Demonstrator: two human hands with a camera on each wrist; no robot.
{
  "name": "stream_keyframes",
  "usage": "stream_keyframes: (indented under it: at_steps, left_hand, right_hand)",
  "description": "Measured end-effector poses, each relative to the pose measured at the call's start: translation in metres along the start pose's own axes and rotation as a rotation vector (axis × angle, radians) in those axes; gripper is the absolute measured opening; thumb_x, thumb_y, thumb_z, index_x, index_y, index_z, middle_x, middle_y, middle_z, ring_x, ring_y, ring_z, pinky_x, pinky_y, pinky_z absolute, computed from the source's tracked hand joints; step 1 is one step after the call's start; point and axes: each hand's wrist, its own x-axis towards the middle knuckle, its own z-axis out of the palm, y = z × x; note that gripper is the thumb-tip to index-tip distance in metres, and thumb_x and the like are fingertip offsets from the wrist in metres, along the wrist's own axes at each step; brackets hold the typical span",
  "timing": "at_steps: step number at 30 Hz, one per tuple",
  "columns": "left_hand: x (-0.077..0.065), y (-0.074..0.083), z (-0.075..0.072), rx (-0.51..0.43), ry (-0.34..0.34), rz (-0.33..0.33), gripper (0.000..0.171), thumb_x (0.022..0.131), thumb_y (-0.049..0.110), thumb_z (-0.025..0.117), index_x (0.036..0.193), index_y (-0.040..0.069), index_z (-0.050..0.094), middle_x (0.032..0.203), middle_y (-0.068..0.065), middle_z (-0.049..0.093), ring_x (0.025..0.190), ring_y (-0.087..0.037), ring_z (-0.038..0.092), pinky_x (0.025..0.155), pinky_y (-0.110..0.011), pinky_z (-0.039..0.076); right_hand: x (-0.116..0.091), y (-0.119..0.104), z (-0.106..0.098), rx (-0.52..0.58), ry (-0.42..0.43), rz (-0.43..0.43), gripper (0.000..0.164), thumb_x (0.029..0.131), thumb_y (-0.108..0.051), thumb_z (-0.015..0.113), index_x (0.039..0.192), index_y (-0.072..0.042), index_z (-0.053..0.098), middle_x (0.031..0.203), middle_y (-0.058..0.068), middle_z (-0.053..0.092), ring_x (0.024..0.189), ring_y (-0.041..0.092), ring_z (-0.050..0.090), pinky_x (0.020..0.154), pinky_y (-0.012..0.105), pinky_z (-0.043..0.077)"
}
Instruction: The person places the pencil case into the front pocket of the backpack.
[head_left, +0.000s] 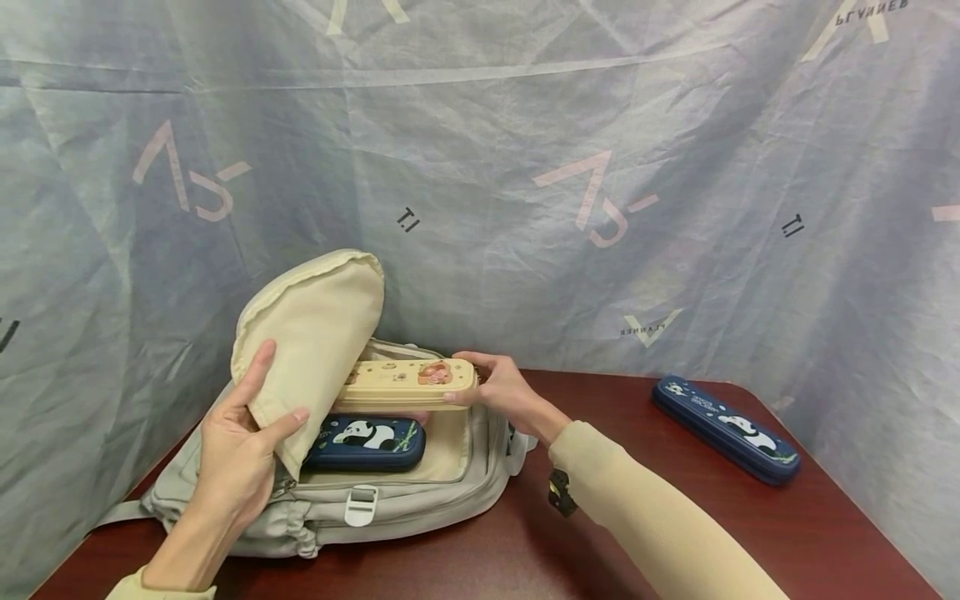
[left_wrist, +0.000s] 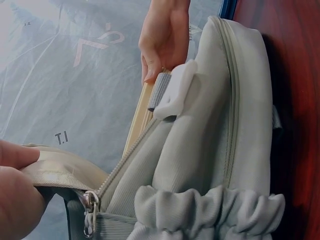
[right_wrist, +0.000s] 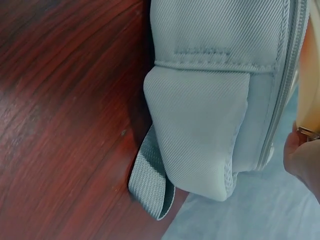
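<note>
A wrinkly gray-blue sheet hangs behind a dark red bench. On the bench lies a gray bag with its front side open. The yellow pencil case is right between the two hands, at the mouth of the bag. Its long way runs sideways, from one hand toward the other. The right hand is the nearer one and holds the right end, with its thumb and fingers around it. The far end points toward the left hand, but it goes behind the bag's flap, so I cannot see its tip. The left hand holds the edge of that flap and lifts it up. It is near the yellow case but apart from it. Just below the yellow case, inside the bag, lies a blue panda case. Another blue case lies slanted on the bench, well to the right of the right hand.
</note>
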Motion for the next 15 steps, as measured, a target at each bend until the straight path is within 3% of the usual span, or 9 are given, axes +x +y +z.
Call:
stream_keyframes:
  at_steps: [6,15]
  left_hand:
    - [-0.001,0.0,0.001,-0.021,-0.006,0.016,0.094,0.085,-0.037,0.053,0.163,0.014,0.041,0.173,-0.01,0.02,0.138,-0.012,0.047,0.101,-0.023,0.053]
    - [0.0,0.001,0.001,0.007,-0.005,0.002,0.093,0.086,-0.035,0.054,0.163,0.014,0.04,0.174,-0.008,0.017,0.146,-0.017,0.038,0.101,-0.022,0.052]
  right_hand:
    - [0.004,-0.001,0.006,-0.015,-0.002,0.007,0.071,0.08,-0.009,0.092,0.146,-0.009,0.064,0.127,0.01,0.071,0.106,0.019,0.069,0.095,0.031,0.054]
    - [0.009,-0.002,0.013,-0.015,-0.044,0.0,0.082,0.081,-0.009,0.092,0.154,-0.006,0.055,0.133,0.012,0.069,0.115,0.021,0.068,0.104,0.037,0.054]
